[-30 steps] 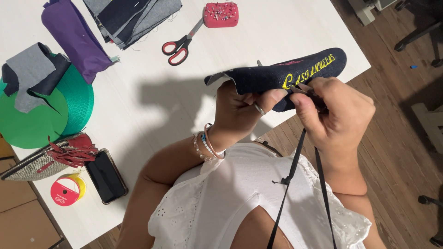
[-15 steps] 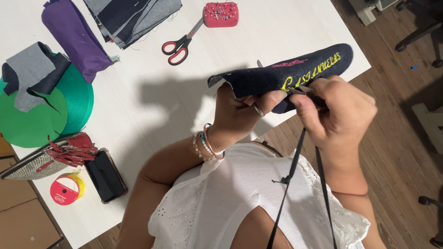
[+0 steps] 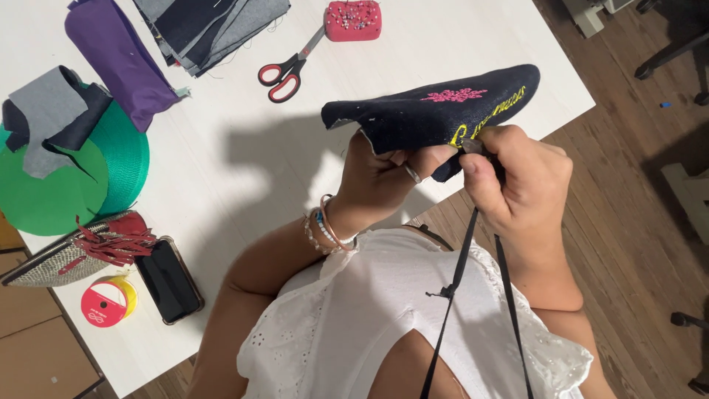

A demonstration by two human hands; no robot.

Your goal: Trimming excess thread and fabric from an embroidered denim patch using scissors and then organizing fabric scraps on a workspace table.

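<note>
Both hands meet at the near edge of a dark embroidered fabric piece (image 3: 436, 114), held up off the white table (image 3: 221, 170) in front of the person's chest. Its long axis runs from lower left to upper right, the rounded far end pointing away over the table's corner. The left hand (image 3: 380, 181) is closed on the underside of the near edge, thumb and fingers folded around the cloth. The right hand (image 3: 521, 181) pinches the same edge just beside it, where a thin black strap (image 3: 461, 273) meets the fabric; the strap's two strands hang straight down toward the person. So the hands sit touching, side by side, with the piece stretching away from them and the strap trailing back. Red-handled scissors (image 3: 284, 74) and a pink pincushion (image 3: 353, 20) lie well apart, farther up the table
</note>
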